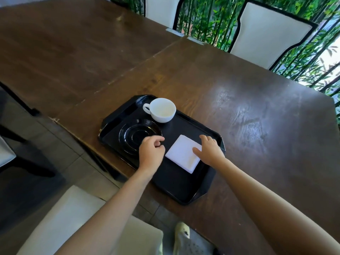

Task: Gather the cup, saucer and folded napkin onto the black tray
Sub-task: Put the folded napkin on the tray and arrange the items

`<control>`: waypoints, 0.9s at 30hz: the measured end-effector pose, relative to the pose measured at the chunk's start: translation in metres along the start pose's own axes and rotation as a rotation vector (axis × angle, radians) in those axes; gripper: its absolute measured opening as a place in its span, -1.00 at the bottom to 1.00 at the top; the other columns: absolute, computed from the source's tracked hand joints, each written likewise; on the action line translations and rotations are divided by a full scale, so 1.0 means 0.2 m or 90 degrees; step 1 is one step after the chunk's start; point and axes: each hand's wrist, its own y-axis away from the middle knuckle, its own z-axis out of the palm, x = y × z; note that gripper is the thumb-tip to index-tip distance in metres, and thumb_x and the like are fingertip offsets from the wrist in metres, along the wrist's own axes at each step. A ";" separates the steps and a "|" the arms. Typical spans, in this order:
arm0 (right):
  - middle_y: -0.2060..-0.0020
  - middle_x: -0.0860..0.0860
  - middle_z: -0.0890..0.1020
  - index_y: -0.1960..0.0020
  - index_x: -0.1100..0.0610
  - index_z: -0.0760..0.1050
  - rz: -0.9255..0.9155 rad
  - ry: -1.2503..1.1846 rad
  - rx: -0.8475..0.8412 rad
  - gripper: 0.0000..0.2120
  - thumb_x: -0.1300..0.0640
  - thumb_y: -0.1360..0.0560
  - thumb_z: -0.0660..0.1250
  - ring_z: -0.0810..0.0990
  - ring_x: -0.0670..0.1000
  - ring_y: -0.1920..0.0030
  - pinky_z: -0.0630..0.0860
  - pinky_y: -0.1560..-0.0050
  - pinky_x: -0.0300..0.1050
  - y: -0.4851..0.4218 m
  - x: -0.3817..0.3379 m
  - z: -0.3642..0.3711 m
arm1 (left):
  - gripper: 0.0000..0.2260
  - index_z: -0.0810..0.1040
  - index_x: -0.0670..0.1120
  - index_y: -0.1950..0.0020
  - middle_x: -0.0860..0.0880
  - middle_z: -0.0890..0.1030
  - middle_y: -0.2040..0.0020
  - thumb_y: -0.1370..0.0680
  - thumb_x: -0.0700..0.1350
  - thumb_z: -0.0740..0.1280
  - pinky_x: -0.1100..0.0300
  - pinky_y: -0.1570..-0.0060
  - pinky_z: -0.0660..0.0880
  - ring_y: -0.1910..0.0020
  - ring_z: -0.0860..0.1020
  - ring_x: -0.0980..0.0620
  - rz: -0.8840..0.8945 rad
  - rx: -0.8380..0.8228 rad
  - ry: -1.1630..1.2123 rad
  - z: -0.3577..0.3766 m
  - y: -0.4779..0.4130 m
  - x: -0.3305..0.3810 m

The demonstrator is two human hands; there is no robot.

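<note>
Napkin: folded white square, flat on black tray's near half; soft, light, take by an edge; no long axis, one corner points away from the person.
Right hand: thumb and relaxed fingers rest on napkin's right edge.
Left hand: fingers loosely curled over saucer's near rim; contact unclear.
Saucer: black, glossy, probably slippery, breakable; flat on tray; take by rim.
Cup: white, upright at tray's far end, handle points left; fragile.
</note>
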 end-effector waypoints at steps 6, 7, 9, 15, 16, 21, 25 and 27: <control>-0.46 0.09 0.29 -0.49 0.14 0.11 -0.051 -0.115 -0.027 -0.31 -0.15 -0.50 0.27 0.28 0.12 -0.43 0.33 -0.34 0.05 -0.17 -0.09 -0.08 | -0.68 0.54 -0.06 -0.18 -0.02 0.60 -0.13 -0.46 -0.30 0.29 0.28 -0.03 0.36 -0.05 0.52 0.07 -0.039 0.090 0.022 -0.16 -0.33 0.07; -0.46 0.09 0.29 -0.49 0.14 0.11 -0.063 -0.135 -0.029 -0.29 -0.16 -0.49 0.28 0.30 0.11 -0.43 0.32 -0.34 0.03 -0.21 -0.11 -0.09 | -0.66 0.52 -0.06 -0.22 -0.03 0.59 -0.16 -0.47 -0.28 0.30 0.26 -0.06 0.37 -0.09 0.52 0.05 -0.057 0.077 0.006 -0.17 -0.38 0.06; -0.46 0.08 0.29 -0.49 0.12 0.11 -0.080 -0.184 -0.036 -0.26 -0.16 -0.46 0.33 0.31 0.10 -0.42 0.32 -0.35 0.01 -0.29 -0.16 -0.11 | -0.61 0.47 -0.06 -0.29 -0.04 0.56 -0.22 -0.47 -0.26 0.32 0.21 -0.12 0.37 -0.18 0.50 0.02 -0.089 0.036 -0.036 -0.17 -0.47 0.06; -0.51 0.01 0.18 -0.52 0.05 0.02 -0.094 -0.316 -0.104 -0.15 -0.04 -0.41 0.44 0.21 0.07 -0.48 0.25 -0.43 0.08 -0.54 -0.28 -0.10 | -0.63 0.48 -0.18 -0.25 -0.16 0.57 -0.19 -0.44 -0.27 0.33 0.11 -0.06 0.42 -0.19 0.51 -0.11 -0.121 -0.053 -0.088 -0.06 -0.60 0.06; -0.52 0.00 0.16 -0.52 0.04 0.00 -0.099 -0.343 -0.115 -0.13 -0.01 -0.40 0.46 0.19 0.06 -0.48 0.23 -0.43 0.06 -0.58 -0.29 -0.09 | -0.66 0.51 -0.19 -0.21 -0.17 0.60 -0.15 -0.43 -0.28 0.32 0.11 -0.04 0.43 -0.15 0.53 -0.12 -0.119 -0.053 -0.086 -0.04 -0.61 0.06; -0.35 -0.03 0.37 -0.42 -0.01 0.19 -0.180 -0.468 -0.090 -0.26 0.08 -0.36 0.50 0.37 -0.01 -0.32 0.39 -0.33 -0.02 -0.66 -0.32 -0.01 | -0.83 0.57 -0.18 0.00 -0.19 0.64 -0.04 -0.45 -0.31 0.26 -0.09 -0.11 0.51 -0.05 0.58 -0.12 -0.109 -0.041 -0.059 0.02 -0.68 0.05; -0.24 -0.16 0.41 -0.35 -0.07 0.26 -0.171 -0.528 0.003 -0.30 0.01 -0.31 0.53 0.45 -0.16 -0.16 0.43 -0.11 -0.32 -0.66 -0.33 0.06 | -0.80 0.58 -0.13 -0.06 -0.09 0.64 0.00 -0.47 -0.27 0.27 0.13 0.08 0.50 -0.01 0.58 -0.03 -0.099 -0.028 -0.067 0.02 -0.73 0.06; -0.20 -0.20 0.40 -0.32 -0.12 0.25 -0.162 -0.537 0.040 -0.30 -0.02 -0.29 0.53 0.46 -0.19 -0.13 0.39 0.00 -0.41 -0.66 -0.34 0.07 | -0.75 0.57 -0.09 -0.11 -0.06 0.64 -0.02 -0.47 -0.27 0.28 0.19 0.08 0.45 -0.02 0.57 0.00 -0.098 -0.035 -0.046 0.03 -0.75 0.07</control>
